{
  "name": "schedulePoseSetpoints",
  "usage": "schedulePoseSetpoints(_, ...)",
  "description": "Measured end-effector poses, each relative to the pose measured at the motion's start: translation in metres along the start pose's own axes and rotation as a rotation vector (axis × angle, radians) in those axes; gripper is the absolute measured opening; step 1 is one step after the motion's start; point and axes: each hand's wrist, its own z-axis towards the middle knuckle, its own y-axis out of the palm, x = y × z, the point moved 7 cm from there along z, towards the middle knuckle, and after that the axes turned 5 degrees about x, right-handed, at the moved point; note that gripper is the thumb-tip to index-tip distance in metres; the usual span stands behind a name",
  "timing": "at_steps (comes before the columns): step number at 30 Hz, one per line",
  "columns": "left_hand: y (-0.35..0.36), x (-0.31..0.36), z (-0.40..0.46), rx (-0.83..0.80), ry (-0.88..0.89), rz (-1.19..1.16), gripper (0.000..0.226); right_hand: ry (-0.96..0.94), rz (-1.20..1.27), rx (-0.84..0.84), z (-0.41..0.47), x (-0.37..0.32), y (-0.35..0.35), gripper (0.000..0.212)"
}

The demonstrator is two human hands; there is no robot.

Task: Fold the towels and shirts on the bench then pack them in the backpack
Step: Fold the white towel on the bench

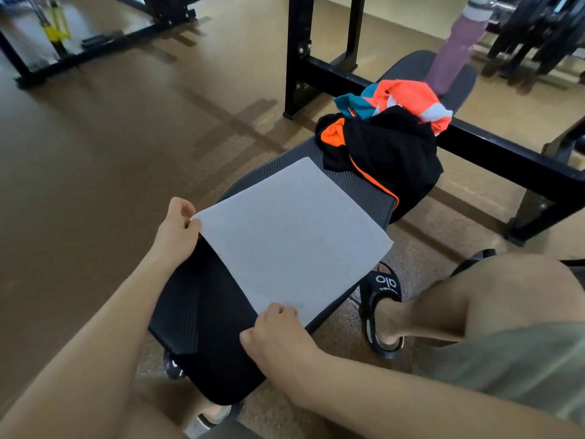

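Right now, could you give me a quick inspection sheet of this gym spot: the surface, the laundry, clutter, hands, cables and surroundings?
Surface: black padded bench, ribbed top.
Job's things: white towel spread flat on the bench; black and orange garment bunched beyond it; orange, teal and white garment crumpled on top. No backpack seen.
Clutter: purple bottle at the bench's far end.
Hands: left hand pinches the towel's left corner; right hand pinches its near corner.
Cables: nothing seen.
Surroundings: brown floor, black rack frame, weight plates.
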Motion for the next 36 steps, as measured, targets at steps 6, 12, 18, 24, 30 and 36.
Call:
schedulePoseSetpoints(6, 0.002, 0.006, -0.003, -0.013, 0.049, 0.009, 0.019, 0.008, -0.001, -0.009, 0.006, 0.0, -0.002, 0.035)
schedulePoseSetpoints(12, -0.003, 0.008, -0.002, 0.013, 0.047, -0.005, 0.018, 0.018, 0.012, -0.038, 0.01, -0.003, 0.001, 0.032)
schedulePoseSetpoints(18, -0.009, 0.007, -0.006, 0.04, -0.002, -0.017, 0.021, 0.04, 0.317, 0.094, -0.003, 0.019, -0.011, 0.019)
schedulePoseSetpoints(24, -0.027, 0.006, -0.021, 0.072, -0.009, 0.033, 0.026, 0.03, 0.395, 0.182, -0.035, 0.034, -0.013, 0.041)
schedulePoseSetpoints(30, -0.049, 0.025, -0.046, 0.094, 0.036, -0.079, 0.019, 0.16, 0.68, 0.289, -0.062, 0.064, -0.023, 0.026)
schedulePoseSetpoints(36, -0.041, 0.071, -0.029, 0.042, 0.288, 0.087, 0.01, 0.522, 1.161, 0.31, -0.079, 0.151, 0.006, 0.007)
